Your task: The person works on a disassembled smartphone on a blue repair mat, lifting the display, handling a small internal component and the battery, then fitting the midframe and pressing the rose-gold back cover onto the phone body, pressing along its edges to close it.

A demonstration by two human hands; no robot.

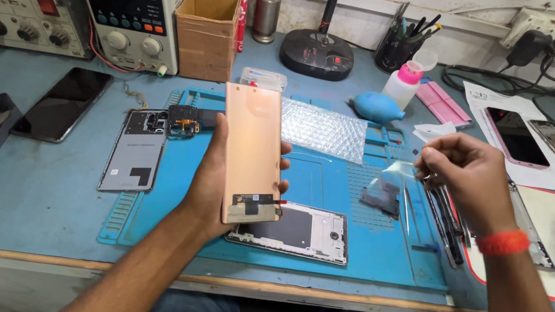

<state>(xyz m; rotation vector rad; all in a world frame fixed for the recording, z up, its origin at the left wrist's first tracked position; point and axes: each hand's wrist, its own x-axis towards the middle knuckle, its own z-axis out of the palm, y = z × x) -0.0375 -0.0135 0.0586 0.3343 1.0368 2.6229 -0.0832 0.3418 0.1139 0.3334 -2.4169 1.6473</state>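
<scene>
My left hand (214, 183) holds a copper-coloured phone display panel (251, 152) upright over the blue work mat (332, 187), its back with a short flex cable facing me. My right hand (464, 171) is raised to the right and pinches a clear protective film (392, 182) that hangs down above the mat. Under the panel lies an open phone frame (302, 233). A grey phone back cover (135, 152) rests at the mat's left edge, beside a small camera module part (183, 121).
A sheet of bubble wrap (322, 130) lies at the back of the mat. Tweezers and tools (449, 220) lie on the right. A black phone (63, 103) is on the left, bench power supplies (130, 6) behind, and a pink phone (516, 137) at back right.
</scene>
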